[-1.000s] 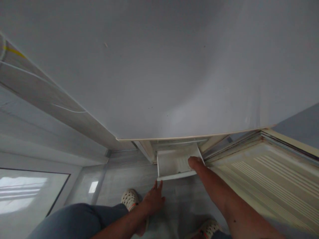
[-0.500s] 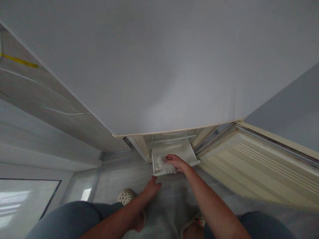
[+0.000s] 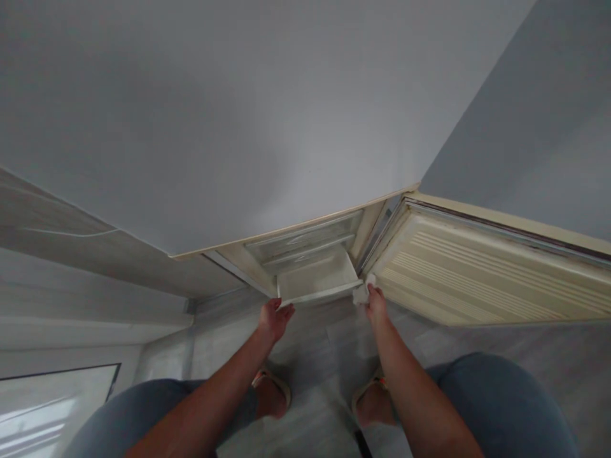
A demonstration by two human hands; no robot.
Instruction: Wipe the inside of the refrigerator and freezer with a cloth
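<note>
A white drawer (image 3: pixel 317 277) is pulled partway out of the low opening of a white fridge-like cabinet. My left hand (image 3: pixel 274 321) grips its front left corner, with the fingers around the edge. At the front right corner, my right hand (image 3: pixel 376 305) is closed on a crumpled white cloth (image 3: pixel 361 294), which hangs beside the drawer's end. Part of the cloth is covered by my fingers. Inside, the drawer shows a bare pale bottom.
Above the drawer are more clear-fronted drawers (image 3: pixel 305 245). The ribbed cream door (image 3: pixel 443 273) stands wide open on the right. The cabinet's big white side (image 3: pixel 267 127) fills the upper view. My feet in clogs (image 3: pixel 274 388) are on the grey floor (image 3: pixel 319 362).
My right hand has moved with the cloth from inside the drawer to its front right corner. My left hand has risen to the front left corner. The camera view has turned.
</note>
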